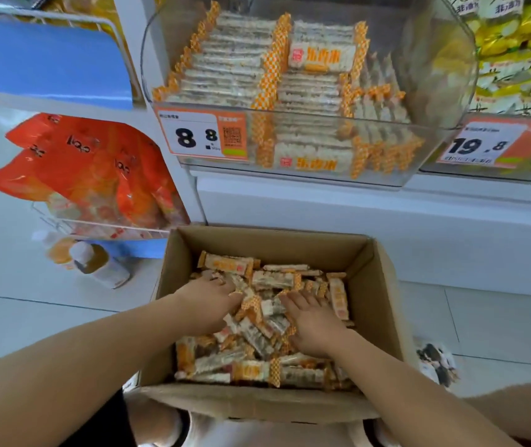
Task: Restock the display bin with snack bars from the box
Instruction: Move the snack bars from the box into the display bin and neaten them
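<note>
Both hands, the left hand and right hand, spread flat and gather loose snack bars inside the box on the floor below the display bin, so an overfull, slippery scoop could likely spill.

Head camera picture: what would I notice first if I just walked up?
Two bare hands, the left hand and the right hand, dig into a cardboard box heaped with loose orange-and-white snack bars on the floor. Above it, a clear display bin holds neat rows of the same bars, with a big price tag on its front left.
</note>
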